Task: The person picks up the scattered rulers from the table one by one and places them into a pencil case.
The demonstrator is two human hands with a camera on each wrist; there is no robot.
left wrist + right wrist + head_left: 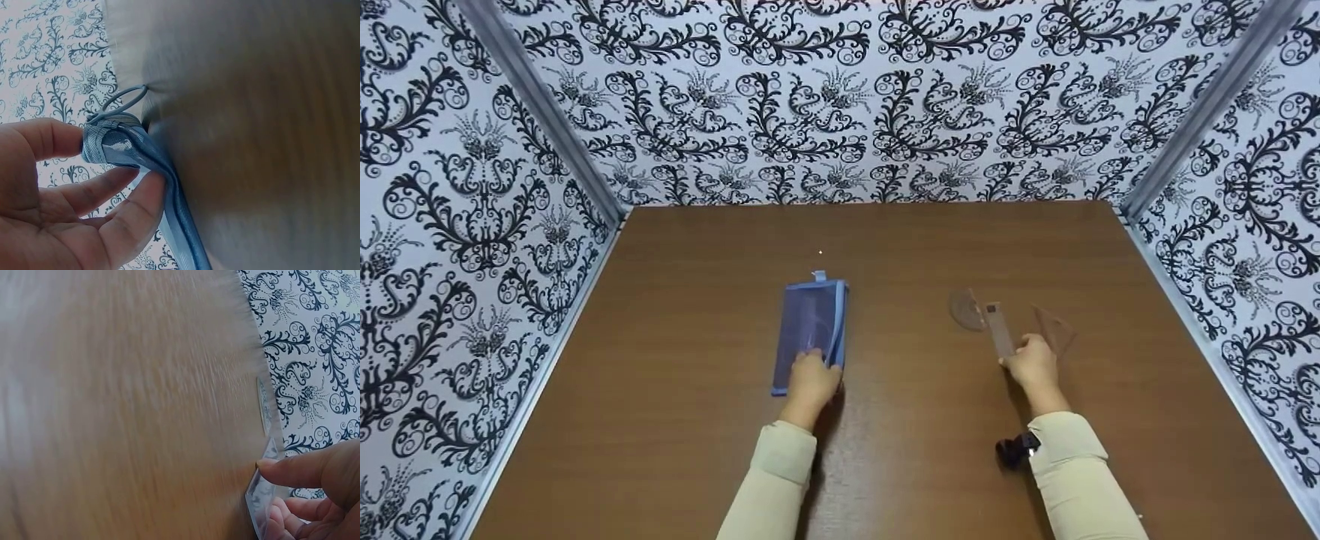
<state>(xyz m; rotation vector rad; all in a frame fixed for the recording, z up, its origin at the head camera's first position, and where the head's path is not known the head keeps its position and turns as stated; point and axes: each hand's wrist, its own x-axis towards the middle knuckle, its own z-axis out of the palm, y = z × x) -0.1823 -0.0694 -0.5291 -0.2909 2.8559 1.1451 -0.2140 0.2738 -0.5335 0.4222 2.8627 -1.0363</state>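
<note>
Left grip (811,379) pinched the near end of the blue mesh pouch (802,322), thumb one side, fingers the other; pouch lay left of centre on the table (900,420). Right grip (1033,364) was narrow, holding the clear ruler (1000,328) by its near end between thumb and fingertips. Main risk, my read: ruler was thin and slick with only the end pinched, so a quick lift could have let it twist or slide out. Second risk: the protractor (966,313) sat just beside the ruler's far end, so a swing left would probably have knocked it; couldn't tell if they touched. The set square (1054,330) was close by my fingers on the other side, easy to drag with a knuckle, and clear enough to miss against the brown. Pouch looked floppy; one-corner hold meant the edge could fold and narrow its mouth, and the thin loop (126,101) near my thumb might have snagged. Couldn't tell how far the zip was undone. The black wrist camera (1016,452) stuck out from my right sleeve (1072,450) toward the middle, so a low sweep left risked a bump. Patterned walls (810,97) stood well clear of both hands.
</note>
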